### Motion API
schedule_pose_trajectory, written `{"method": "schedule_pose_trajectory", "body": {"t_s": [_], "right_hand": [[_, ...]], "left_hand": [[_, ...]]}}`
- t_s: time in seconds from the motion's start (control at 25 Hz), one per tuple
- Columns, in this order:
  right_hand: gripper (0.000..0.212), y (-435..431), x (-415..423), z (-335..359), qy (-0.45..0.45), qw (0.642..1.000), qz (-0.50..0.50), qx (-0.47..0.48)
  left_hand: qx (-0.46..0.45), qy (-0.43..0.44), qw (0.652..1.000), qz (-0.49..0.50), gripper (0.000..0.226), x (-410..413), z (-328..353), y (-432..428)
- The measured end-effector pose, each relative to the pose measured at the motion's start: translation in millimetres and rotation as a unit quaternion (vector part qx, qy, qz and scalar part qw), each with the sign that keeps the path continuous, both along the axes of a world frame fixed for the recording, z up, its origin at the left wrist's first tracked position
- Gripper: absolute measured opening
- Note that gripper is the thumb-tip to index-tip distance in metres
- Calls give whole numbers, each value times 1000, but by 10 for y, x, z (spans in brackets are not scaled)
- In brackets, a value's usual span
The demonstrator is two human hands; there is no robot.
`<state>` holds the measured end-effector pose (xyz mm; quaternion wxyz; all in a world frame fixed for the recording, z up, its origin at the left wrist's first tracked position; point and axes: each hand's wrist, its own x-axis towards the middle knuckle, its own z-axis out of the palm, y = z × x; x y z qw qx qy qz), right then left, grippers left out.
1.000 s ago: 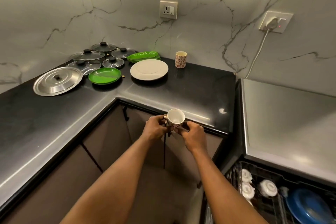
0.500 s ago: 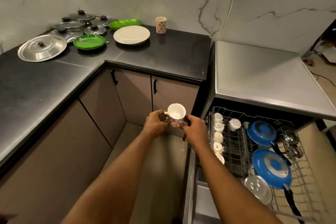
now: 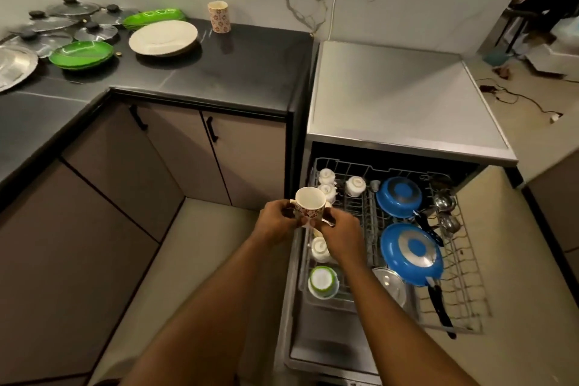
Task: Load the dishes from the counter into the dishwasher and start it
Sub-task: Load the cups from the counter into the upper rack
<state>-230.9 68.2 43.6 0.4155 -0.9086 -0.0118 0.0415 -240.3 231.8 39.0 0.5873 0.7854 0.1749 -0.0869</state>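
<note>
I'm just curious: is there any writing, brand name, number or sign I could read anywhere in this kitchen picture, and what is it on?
No text can be read.
The held cup, gripped by the left hand and the right hand, and the counter cup bear only a flower pattern.
The green tray shows pale marks, too blurred to tell as letters.
The dishwasher shows no label.

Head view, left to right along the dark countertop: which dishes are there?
Large steel lid → green round plate → white round plate → floral patterned cup. Skipped for overlap: glass lids with black knobs, green tray.
</note>
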Motion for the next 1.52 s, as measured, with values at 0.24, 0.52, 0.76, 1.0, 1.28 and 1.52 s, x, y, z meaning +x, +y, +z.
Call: {"method": "schedule_pose_trajectory", "body": {"t_s": [0.24,0.52,0.76,1.0,1.28,1.52], "right_hand": [[28,-1024,428,-237,75,996,29,34],[40,-1468,956,-806,145,987,11,63],[21,-1582,1590,-1444,121,990,-72,7],[33,-1490,2151,-2077,163,985,-47,-43],[37,-1506,2521,-2354,170,980,-51,-85],[33,-1438,2553,-2432,166,978,-67,-109]], "left_hand": [[-34,78,996,35,31,308,-181,-1206],[-35,103,992,71,31,909,-804,-1775],[-35,112,993,-1,36,1558,-1507,-1871],[59,131,989,30,33,1990,-2028,-1873],[144,171,974,39,33,2368,-2334,-1976],[188,167,966,51,31,2402,-2346,-2026]]}}
